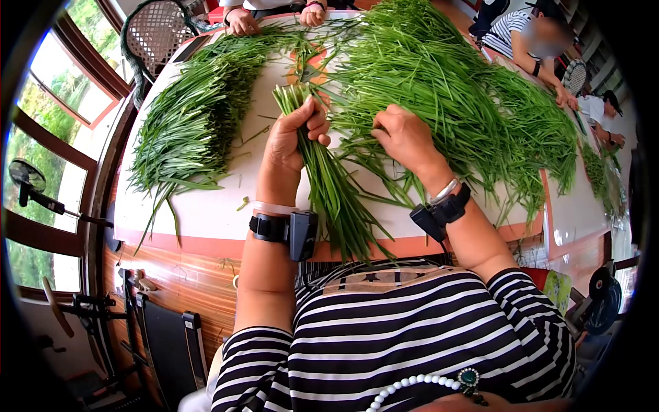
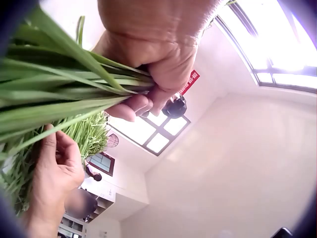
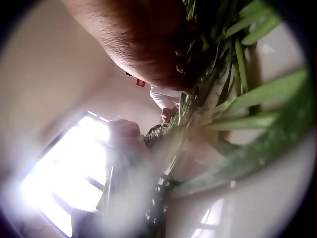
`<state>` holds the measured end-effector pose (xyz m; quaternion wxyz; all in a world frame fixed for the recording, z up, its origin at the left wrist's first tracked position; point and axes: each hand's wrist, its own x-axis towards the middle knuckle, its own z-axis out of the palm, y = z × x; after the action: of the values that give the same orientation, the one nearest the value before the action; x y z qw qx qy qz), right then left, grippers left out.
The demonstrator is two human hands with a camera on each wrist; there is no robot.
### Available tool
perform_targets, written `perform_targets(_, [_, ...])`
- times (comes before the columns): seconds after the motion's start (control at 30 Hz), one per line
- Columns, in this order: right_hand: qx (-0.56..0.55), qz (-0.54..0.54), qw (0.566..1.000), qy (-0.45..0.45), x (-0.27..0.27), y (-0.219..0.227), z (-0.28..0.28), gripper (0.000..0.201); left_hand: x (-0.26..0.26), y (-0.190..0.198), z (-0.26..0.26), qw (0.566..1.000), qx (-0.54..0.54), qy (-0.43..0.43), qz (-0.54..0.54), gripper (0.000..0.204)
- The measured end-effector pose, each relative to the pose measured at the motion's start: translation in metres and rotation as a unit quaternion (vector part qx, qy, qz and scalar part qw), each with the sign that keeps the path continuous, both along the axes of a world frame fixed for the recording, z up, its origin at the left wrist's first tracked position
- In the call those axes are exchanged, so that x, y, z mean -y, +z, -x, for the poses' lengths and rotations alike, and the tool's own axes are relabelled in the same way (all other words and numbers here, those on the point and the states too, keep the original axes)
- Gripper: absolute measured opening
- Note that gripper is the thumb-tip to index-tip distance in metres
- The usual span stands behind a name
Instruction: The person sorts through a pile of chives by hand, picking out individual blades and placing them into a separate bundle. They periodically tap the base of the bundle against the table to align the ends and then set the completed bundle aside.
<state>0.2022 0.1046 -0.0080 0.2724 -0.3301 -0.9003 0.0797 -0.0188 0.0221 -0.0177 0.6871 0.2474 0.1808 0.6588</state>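
My left hand [image 1: 294, 134] grips a bunch of garlic chives [image 1: 336, 189] near its pale cut ends, thumb across the front. The long green leaves hang down toward my striped shirt. In the left wrist view the bunch [image 2: 64, 94] spreads leftward from the curled fingers. My right hand [image 1: 406, 141] hovers at the near edge of the large pile of chives [image 1: 425, 82], fingers bent in and thumb near the index finger. I cannot tell whether a blade is pinched between them. In the right wrist view, blurred leaves [image 3: 237, 148] lie close beside that hand.
A second heap of chives [image 1: 199, 117] lies left on the white table [image 1: 240, 199] with an orange border. Another person's hands [image 1: 241, 22] rest at the far edge. More people work along the right side. A wicker chair [image 1: 156, 31] stands at the far left.
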Motion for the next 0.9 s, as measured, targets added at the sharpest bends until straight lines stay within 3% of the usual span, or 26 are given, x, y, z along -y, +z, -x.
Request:
perform_targets(0.17, [-0.142,0.059,0.988,0.018,0.002,0.011,-0.003,0.014,-0.004,0.002,-0.021,0.987,-0.095,0.107,0.077,0.030])
perform_targets(0.43, [-0.167,0.153,0.971,0.075,0.031,0.016,0.006,0.013,-0.002,0.003,-0.039,0.980,-0.151,0.106,0.080,0.021])
perform_targets(0.63, [-0.193,0.230,0.948,0.109,0.038,0.017,0.004,0.014,-0.002,0.003,-0.041,0.991,-0.122,0.057,0.005,0.018])
perform_targets(0.67, [-0.199,0.204,0.948,0.139,0.035,0.013,0.003,0.015,-0.001,0.005,-0.041,0.991,-0.117,0.064,0.006,0.018])
perform_targets(0.77, [-0.067,0.154,0.969,0.183,0.025,0.024,-0.012,0.014,0.003,0.007,-0.033,0.994,-0.081,0.073,-0.014,0.019])
perform_targets(0.83, [-0.090,0.145,0.979,0.109,0.012,0.032,-0.020,0.010,0.000,0.005,-0.018,0.996,-0.031,0.063,-0.061,0.019])
perform_targets(0.9, [-0.100,0.022,0.994,0.029,-0.014,0.035,-0.025,0.011,0.000,0.004,-0.009,0.997,0.026,0.055,-0.048,0.021])
